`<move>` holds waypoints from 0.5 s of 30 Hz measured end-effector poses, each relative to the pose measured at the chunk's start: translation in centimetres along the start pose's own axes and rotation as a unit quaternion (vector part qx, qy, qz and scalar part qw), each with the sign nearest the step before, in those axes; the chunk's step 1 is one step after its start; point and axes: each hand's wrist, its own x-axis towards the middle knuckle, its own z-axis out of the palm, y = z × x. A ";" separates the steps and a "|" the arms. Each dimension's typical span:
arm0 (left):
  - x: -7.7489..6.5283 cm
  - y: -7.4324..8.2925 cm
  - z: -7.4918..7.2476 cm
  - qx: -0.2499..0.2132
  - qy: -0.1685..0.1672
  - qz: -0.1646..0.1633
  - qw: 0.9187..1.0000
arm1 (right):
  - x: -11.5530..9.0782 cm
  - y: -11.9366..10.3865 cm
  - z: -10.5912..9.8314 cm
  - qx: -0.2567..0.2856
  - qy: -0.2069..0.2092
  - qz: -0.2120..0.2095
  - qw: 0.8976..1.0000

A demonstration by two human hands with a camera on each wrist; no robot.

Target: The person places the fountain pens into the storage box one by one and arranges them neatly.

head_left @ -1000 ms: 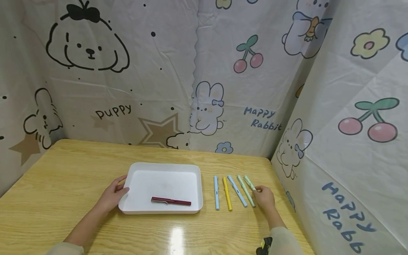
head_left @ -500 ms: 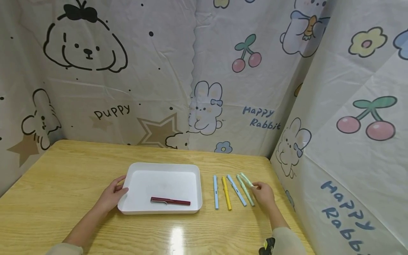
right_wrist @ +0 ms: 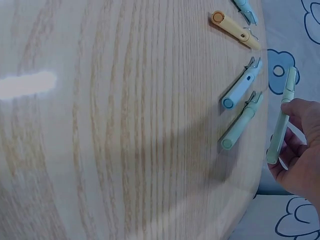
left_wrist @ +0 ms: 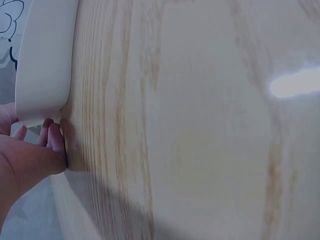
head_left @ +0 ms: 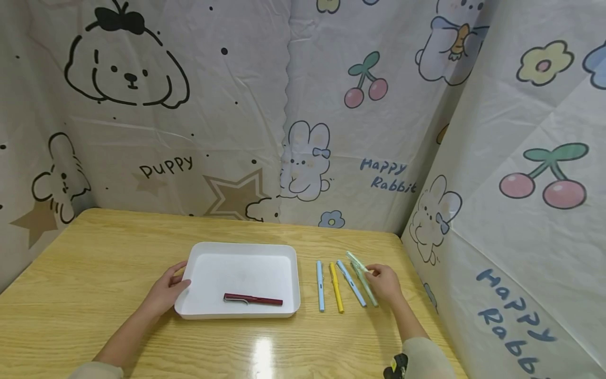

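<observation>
My right hand pinches a light green pen between thumb and fingers, raised off the table in the right wrist view. Just left of that hand lies a second light green pen. Further left are a blue pen, a yellow pen and another blue pen, roughly in a row. My left hand grips the left side of a white tray, thumb at the rim; some of its fingers are hidden behind the tray. A dark red pen lies inside the tray near its front.
The wooden table has a patterned cloth hanging behind it and on both sides. The right-hand cloth stands close to the right forearm. Light reflects off the table's front.
My right hand has raised the light green pen from the right end of the row and moved it left, over the other green pen. The left hand and tray stay put.
</observation>
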 end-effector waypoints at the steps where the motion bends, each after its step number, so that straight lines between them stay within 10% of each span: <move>1: 0.0 0.0 0.0 0.000 0.000 -0.001 1.000 | 0.0 -0.2 0.0 -0.002 0.001 -0.005 1.000; 15: 0.0 0.0 0.0 -0.001 0.003 -0.001 1.000 | 0.0 -2.1 0.6 0.001 -0.012 -0.029 1.000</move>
